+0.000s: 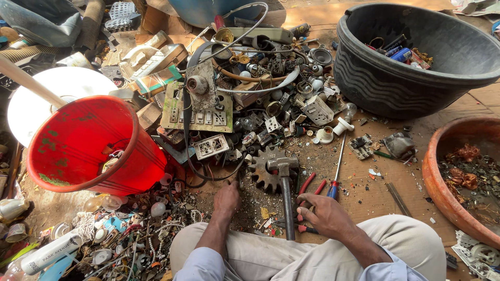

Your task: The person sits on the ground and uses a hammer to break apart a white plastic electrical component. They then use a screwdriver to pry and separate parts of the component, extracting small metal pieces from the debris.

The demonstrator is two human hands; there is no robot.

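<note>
Junk crowded every edge, so the only bare floor was a thin strip between the red bucket point(88, 151), the black tub point(416, 67) and the orange basin point(463, 177). One hammer point(285, 192) stood head-down on one rusty gear point(265, 169), two red-handled pliers point(307, 200) beside it. Left hand point(227, 198) pressed fingers-down into the grit holding nothing I could see; right hand point(325, 213) lay loosely curled over the pliers, grip unclear.

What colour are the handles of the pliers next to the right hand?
Red. The pliers lie by the right hand, beside the hammer; the head view shows them best.
</note>
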